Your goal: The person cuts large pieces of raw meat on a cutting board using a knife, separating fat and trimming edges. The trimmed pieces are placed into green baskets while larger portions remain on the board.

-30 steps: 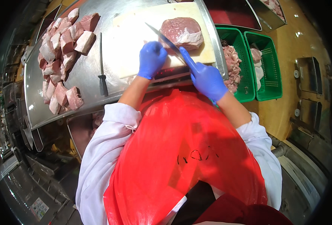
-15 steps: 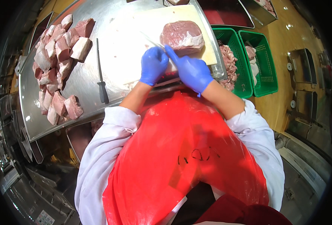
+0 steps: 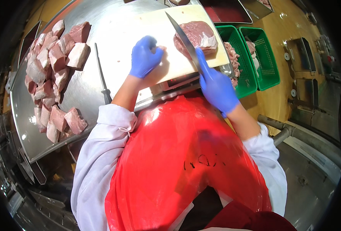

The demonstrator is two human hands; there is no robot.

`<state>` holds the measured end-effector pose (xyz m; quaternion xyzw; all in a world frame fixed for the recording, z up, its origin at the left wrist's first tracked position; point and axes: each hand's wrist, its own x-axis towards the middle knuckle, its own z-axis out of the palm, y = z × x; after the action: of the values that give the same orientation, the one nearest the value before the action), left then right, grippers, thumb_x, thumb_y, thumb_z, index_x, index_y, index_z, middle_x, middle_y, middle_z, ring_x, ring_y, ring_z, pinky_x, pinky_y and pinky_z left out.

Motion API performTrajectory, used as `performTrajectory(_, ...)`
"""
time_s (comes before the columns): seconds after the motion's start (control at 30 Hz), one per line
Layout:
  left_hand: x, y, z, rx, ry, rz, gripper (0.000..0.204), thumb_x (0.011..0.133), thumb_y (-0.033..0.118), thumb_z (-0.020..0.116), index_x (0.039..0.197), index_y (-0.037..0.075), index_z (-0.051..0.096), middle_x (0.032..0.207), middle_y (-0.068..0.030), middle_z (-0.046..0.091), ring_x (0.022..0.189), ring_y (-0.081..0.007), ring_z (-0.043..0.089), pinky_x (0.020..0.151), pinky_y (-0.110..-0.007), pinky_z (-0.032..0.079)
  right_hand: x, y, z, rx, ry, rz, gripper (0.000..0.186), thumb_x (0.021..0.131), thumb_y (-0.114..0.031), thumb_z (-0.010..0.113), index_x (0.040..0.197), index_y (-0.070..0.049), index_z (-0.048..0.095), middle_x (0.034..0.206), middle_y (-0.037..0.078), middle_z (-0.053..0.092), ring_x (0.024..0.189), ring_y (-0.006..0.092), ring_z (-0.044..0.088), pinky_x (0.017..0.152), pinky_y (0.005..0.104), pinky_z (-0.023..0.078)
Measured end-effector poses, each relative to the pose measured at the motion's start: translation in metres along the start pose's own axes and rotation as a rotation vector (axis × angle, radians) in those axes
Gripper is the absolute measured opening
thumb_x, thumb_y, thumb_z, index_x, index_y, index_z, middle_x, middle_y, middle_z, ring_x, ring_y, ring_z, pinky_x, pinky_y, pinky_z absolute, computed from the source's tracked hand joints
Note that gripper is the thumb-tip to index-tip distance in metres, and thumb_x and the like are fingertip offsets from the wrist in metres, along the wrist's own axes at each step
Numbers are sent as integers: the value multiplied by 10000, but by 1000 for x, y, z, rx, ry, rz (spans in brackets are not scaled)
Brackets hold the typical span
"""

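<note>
My right hand (image 3: 218, 89), in a blue glove, grips a long knife (image 3: 184, 37) whose blade points up and away to the left. The blade passes over the left part of a large raw meat block (image 3: 201, 34); whether it touches the meat I cannot tell. This block rests on the right side of a white cutting board (image 3: 155, 29). My left hand (image 3: 144, 57), also gloved in blue, is curled above the board, left of the meat. At its fingertips shows a small pinkish meat scrap (image 3: 162, 48), partly hidden by the fingers.
Left on the steel table (image 3: 78, 82) lies a heap of meat chunks (image 3: 49, 63). A sharpening steel (image 3: 100, 69) with a black handle lies between heap and board. Two green baskets (image 3: 251, 57) with meat pieces stand at the right, beside the table. A scale-like display (image 3: 177, 82) shows under the board's near edge.
My hands have moved apart, the left to the left and the right to the right and nearer. The knife blade now slants over the meat block instead of lying near my left hand.
</note>
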<state>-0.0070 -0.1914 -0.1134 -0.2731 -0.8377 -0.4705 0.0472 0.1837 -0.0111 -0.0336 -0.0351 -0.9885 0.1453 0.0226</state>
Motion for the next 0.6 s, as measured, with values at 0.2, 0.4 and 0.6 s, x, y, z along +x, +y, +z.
performTrajectory(0.2, 4, -14, -5, -59, -46, 42, 302, 784, 260, 744, 906, 9, 629, 821, -174, 629, 764, -346, 626, 712, -443, 510, 33, -18, 30, -118, -129, 168, 879, 853, -49, 563, 1622, -97, 141, 786, 218, 691, 644, 407, 676, 612, 533, 551)
performTrajectory(0.4, 3, -22, -3, -70, 45, 164, 273, 770, 248, 734, 932, 44, 651, 873, -153, 629, 839, -348, 618, 765, -465, 490, -77, -24, -18, -57, -341, 192, 877, 861, -30, 559, 1628, -145, 150, 793, 245, 678, 667, 442, 657, 614, 542, 523)
performTrajectory(0.6, 2, 23, 13, 149, -206, 471, 267, 794, 294, 750, 998, 130, 703, 939, -100, 642, 920, -305, 605, 854, -454, 439, -92, -15, -37, 171, -41, 234, 820, 906, -45, 574, 1624, -220, 220, 788, 268, 650, 693, 448, 643, 623, 534, 486)
